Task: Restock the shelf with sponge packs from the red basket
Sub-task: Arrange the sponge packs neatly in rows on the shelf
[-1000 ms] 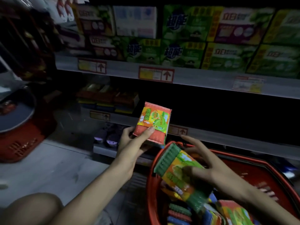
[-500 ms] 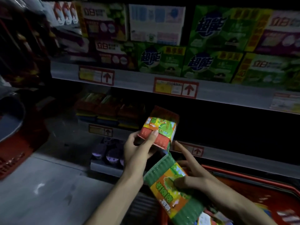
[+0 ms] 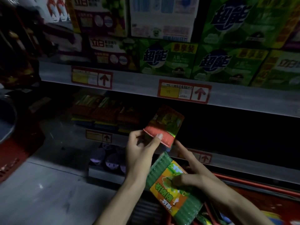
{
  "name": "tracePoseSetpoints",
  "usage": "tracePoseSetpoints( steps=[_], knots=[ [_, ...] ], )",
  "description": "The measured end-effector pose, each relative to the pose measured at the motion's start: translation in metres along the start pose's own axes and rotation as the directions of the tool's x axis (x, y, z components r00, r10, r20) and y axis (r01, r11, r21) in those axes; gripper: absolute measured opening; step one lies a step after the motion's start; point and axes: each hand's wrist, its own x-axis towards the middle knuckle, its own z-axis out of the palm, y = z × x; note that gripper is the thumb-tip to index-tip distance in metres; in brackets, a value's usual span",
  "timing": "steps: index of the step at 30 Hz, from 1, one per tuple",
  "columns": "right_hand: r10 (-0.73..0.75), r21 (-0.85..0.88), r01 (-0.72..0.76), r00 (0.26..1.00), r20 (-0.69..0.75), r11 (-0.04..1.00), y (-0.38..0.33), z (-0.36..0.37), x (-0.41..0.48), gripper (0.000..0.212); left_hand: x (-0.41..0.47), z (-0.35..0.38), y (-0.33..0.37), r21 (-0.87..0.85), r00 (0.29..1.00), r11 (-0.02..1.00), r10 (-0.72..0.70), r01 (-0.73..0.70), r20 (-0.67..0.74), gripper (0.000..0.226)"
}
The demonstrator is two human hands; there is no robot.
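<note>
The step in hand is judged to be the placing of a pack on the dim middle shelf [image 3: 243, 163]. It is best done with the pack carried level into the dark gap to the right of the stacked sponge packs [image 3: 100, 111] lying there, set flush beside them with the printed face outward, and let go only once it is resting flat. The second pack is best held clear of the shelf lip until the first is down.

The left hand [image 3: 141, 153] is closed narrowly on a red-edged sponge pack in orange and green printed wrap [image 3: 164, 125]. The pack is pinched at its lower edge between thumb and fingers and is raised, tilted, in front of the shelf opening. The right hand [image 3: 196, 174] is closed on a green-edged sponge pack with an orange label [image 3: 172, 189], with the thumb pressed on its face. Its forefinger is stretched upward and seems to touch the lower right corner of the red-edged pack. The green-edged pack is held just above the red plastic basket [image 3: 259, 185], where more packs are partly seen at the bottom edge of the view.

Farther out, red-framed price labels [image 3: 184, 91] are fixed to the upper shelf rail, green detergent boxes [image 3: 167, 57] are stacked above it, and a grey floor [image 3: 40, 192] is seen at the left
</note>
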Motion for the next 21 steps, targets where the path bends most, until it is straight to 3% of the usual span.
tracePoseSetpoints(
  steps=[3,7,11,13,17,21],
  knots=[
    [0.030,0.035,-0.029,0.999,-0.036,0.999,-0.015,-0.003,0.025,0.103,0.007,-0.001,-0.001,0.028,1.000,1.000,0.002,-0.002,0.001,0.033],
    [0.080,0.076,-0.077,0.996,-0.041,0.994,-0.015,-0.004,0.032,0.123,0.015,-0.001,0.000,0.076,0.999,0.997,0.015,-0.018,0.036,0.030],
    [0.091,0.200,-0.075,0.993,-0.072,0.977,-0.018,-0.012,0.046,0.097,0.017,0.001,-0.003,0.156,0.997,0.988,-0.022,0.011,0.069,0.023],
    [0.079,0.218,-0.058,0.993,-0.086,0.974,-0.020,-0.015,0.050,0.094,0.018,0.002,-0.006,0.187,0.998,0.982,-0.042,0.031,0.056,0.024],
    [0.105,0.250,-0.084,0.992,-0.073,0.965,-0.018,-0.009,0.054,0.085,0.014,0.002,-0.003,0.221,0.997,0.973,-0.071,0.066,0.016,0.051],
    [0.106,0.272,-0.081,0.991,-0.080,0.959,-0.013,-0.005,0.059,0.098,0.014,-0.004,-0.002,0.199,0.997,0.977,-0.078,0.077,0.000,0.074]
  ],
)
